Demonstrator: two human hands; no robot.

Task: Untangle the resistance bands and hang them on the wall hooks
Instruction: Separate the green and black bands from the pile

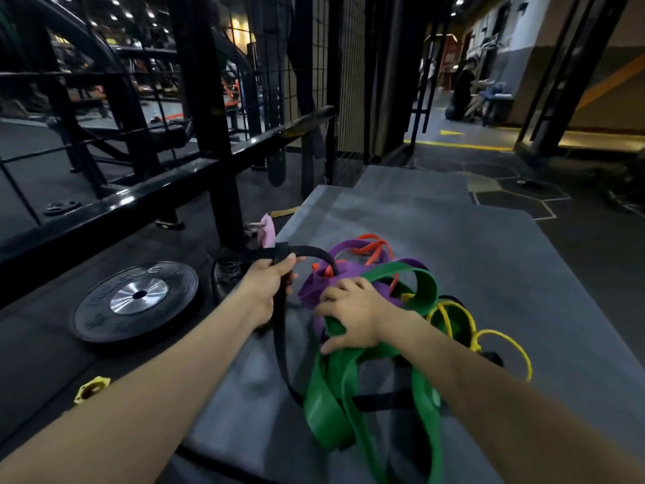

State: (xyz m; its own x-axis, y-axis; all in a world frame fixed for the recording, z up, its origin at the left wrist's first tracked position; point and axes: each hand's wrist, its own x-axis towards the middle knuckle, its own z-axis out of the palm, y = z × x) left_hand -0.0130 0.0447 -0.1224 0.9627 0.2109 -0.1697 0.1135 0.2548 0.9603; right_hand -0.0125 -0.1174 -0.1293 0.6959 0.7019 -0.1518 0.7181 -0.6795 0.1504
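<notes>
A tangle of resistance bands lies on a grey mat (488, 260). It holds a wide green band (331, 406), a purple band (314, 288), a thin orange band (375, 244) and a thin yellow band (502, 338). My left hand (268, 284) is shut on a black band (281, 344), which arches over into the purple one and runs down under the green one. My right hand (352, 314) lies spread on top of the pile, fingers pressing on the green and purple bands. No wall hooks are in view.
A black weight plate (136, 296) lies flat on the floor to the left, with a yellow collar (91, 388) near it. A black steel rack (209, 134) and rail stand behind. A pink cloth (268, 230) sits at the mat's far left corner. A person stands far back right.
</notes>
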